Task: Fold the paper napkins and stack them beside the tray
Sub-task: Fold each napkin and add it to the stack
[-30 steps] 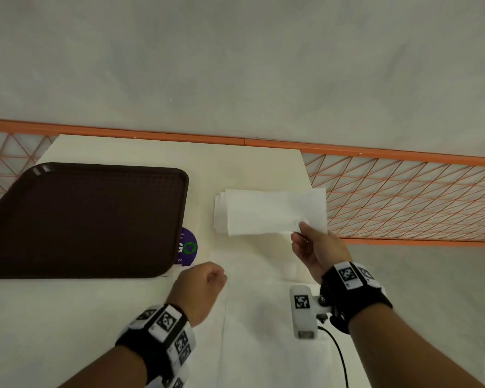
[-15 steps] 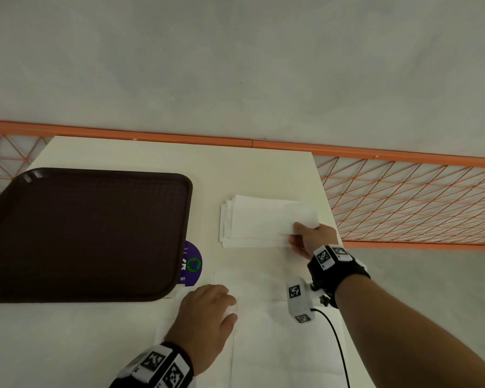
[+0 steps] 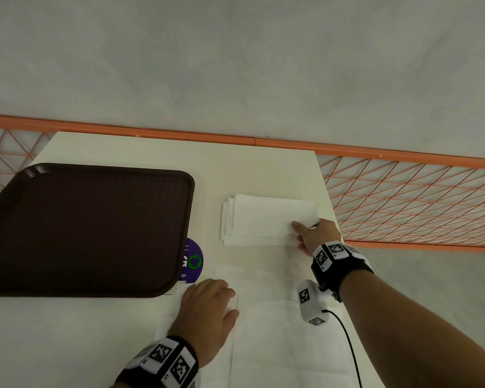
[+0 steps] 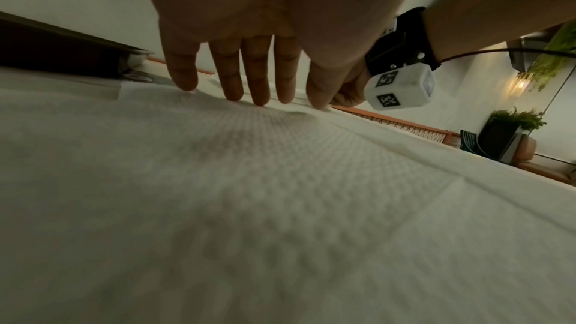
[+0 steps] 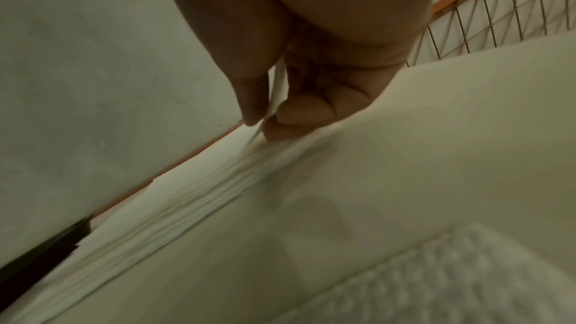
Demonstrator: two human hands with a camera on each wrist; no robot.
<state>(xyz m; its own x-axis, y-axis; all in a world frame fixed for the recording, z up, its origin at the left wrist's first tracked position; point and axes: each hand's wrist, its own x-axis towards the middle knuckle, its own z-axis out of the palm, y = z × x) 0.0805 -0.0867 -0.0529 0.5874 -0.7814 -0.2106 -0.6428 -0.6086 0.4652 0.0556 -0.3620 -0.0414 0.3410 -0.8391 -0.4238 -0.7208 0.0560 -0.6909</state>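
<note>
A stack of folded white napkins (image 3: 263, 219) lies on the cream table to the right of the dark brown tray (image 3: 84, 228). My right hand (image 3: 310, 233) pinches the near right corner of the top folded napkin (image 5: 277, 92) between thumb and fingers, low on the stack (image 5: 174, 211). An unfolded white napkin (image 3: 263, 326) lies flat on the near part of the table. My left hand (image 3: 210, 306) rests on its left part with straight fingers (image 4: 258, 75) spread on the embossed paper (image 4: 249, 194).
A round purple sticker (image 3: 194, 261) shows on the table at the tray's right edge. An orange mesh railing (image 3: 403, 197) runs behind and to the right of the table. The table's right edge (image 3: 324, 186) is close to the stack.
My right hand has lowered the folded napkin onto the stack. My left hand has uncurled and settled flat on the unfolded napkin.
</note>
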